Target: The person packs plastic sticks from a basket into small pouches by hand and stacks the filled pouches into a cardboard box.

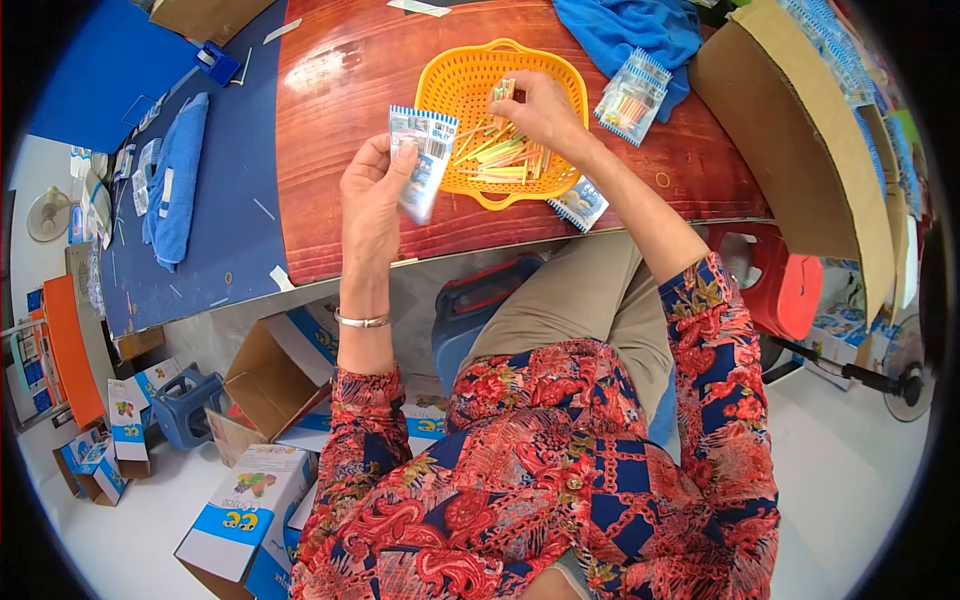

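Observation:
My left hand (376,178) is closed on a small plastic packet (426,160) with blue-striped ends and a printed barcode, held upright beside the basket's left side. A yellow perforated plastic basket (570,75) sits on the table in front of me, with many thin pale yellow, pink and green sticks (500,155) lying loose in it. Over the basket, my right hand (540,108) pinches a short bunch of the same sticks (504,92) between thumb and fingers. Whether the packet's top is sealed I cannot tell.
Right of the basket lies a filled packet (634,97) near a blue cloth (640,30); another packet (580,204) is at the table's front edge. A cardboard box (790,130) stands at the right. A blue towel (178,180) lies on the left. Printed cartons (250,500) are on the floor.

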Action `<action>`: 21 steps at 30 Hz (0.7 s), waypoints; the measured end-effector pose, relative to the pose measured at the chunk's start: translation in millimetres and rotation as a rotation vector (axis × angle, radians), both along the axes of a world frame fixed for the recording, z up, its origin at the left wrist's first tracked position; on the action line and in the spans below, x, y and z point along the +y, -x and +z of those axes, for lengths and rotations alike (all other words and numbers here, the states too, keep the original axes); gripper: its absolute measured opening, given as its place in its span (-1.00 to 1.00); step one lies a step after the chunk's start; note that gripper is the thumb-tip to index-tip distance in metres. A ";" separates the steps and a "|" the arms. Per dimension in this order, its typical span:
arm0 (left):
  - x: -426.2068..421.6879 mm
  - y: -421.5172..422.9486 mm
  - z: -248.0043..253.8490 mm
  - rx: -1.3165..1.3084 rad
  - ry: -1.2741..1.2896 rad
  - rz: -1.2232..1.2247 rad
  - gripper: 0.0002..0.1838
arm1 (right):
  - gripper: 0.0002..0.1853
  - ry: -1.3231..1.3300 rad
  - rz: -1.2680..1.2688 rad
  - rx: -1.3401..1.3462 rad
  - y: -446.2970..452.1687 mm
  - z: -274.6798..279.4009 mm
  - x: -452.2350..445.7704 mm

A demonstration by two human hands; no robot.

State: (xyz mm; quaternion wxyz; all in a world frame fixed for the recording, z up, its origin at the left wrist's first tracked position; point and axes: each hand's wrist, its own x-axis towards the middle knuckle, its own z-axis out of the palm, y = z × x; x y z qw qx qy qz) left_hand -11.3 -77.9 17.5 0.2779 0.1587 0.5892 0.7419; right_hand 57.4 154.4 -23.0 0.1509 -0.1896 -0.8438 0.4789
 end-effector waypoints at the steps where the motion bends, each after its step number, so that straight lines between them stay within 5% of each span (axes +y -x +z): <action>1: -1.8 1.9 -2.3 0.010 -0.001 0.002 -0.83 | -0.84 0.060 0.003 0.005 0.9 1.1 -0.8; 15: 5.6 -7.6 -12.3 0.282 0.176 0.224 -0.74 | -0.89 0.084 0.021 0.051 1.3 0.7 -10.9; 18: 3.3 -5.2 -15.1 0.411 0.255 0.189 -0.75 | -0.89 0.521 0.012 0.202 -5.7 14.5 -15.7; 21: 6.6 -12.5 -6.5 0.450 0.265 0.146 -0.76 | -0.89 0.674 0.043 0.501 -13.9 41.9 -17.2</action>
